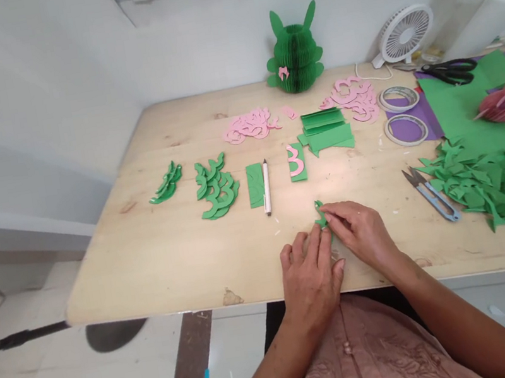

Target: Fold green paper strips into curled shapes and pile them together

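Observation:
A small green paper cutout (319,214) with a curved edge lies on the table just in front of me, partly covered by my fingers. My left hand (307,270) rests flat on the tabletop with its fingers stretched out, the fingertips touching the cutout's near end. From the right, my right hand (359,229) pinches the same cutout between thumb and fingertips. Farther off are a white pen (266,188), a green paper strip (255,185) with a drawn outline, and a green rectangle carrying a pink scalloped cutout (295,162).
Green scalloped cutouts (218,188) lie left, pink cutouts (252,125) behind. A green honeycomb paper figure (297,57) stands at the wall. Rightward are thread snips (433,195), green scraps (491,183), tape rolls (406,129), black scissors (452,71) and a white fan (406,35).

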A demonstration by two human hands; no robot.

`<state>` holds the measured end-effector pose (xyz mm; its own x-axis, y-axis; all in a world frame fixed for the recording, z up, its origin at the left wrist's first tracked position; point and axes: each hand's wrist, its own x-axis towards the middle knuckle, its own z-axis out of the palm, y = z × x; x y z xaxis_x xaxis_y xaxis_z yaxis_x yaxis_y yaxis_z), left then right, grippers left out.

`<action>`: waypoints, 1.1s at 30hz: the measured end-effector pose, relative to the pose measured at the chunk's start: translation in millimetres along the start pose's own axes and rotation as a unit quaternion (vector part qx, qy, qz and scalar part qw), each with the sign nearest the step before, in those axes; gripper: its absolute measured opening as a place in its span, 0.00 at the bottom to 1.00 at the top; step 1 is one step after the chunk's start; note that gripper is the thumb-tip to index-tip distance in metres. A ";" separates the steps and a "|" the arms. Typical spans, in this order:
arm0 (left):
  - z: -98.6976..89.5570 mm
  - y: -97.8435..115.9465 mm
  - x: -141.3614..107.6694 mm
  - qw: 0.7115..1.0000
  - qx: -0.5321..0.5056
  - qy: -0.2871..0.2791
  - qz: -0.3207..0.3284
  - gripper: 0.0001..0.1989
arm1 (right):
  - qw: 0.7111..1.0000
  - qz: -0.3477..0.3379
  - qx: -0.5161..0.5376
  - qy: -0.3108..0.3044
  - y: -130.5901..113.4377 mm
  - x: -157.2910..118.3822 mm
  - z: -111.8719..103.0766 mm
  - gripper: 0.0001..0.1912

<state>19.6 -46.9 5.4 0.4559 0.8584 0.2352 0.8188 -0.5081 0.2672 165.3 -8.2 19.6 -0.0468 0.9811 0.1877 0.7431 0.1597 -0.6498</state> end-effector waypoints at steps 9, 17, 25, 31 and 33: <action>1.1 0.2 -1.2 1.000 0.009 -0.001 0.003 0.22 | 0.998 -0.050 -0.037 -0.028 0.1 -6.6 -4.0 0.13; 4.2 0.2 -2.8 1.000 0.011 0.011 0.002 0.22 | 0.997 -0.052 -0.037 -0.036 2.2 -9.3 -2.0 0.12; 4.3 -0.1 -2.6 1.000 0.014 0.008 0.002 0.21 | 0.998 -0.050 -0.032 -0.026 3.2 -10.6 -0.5 0.13; 4.0 0.2 -1.7 0.999 0.035 0.022 0.011 0.22 | 0.997 -0.050 -0.050 -0.024 2.7 -9.0 1.0 0.14; 3.7 0.4 -1.4 0.999 0.034 0.020 0.013 0.22 | 0.997 -0.048 -0.056 -0.023 1.7 -8.4 0.8 0.14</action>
<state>20.6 -48.1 1.8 0.4641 0.8406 0.2792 0.8290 -0.5232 0.1973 166.4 -16.1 16.3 -0.1495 0.9663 0.2094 0.8034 0.2421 -0.5440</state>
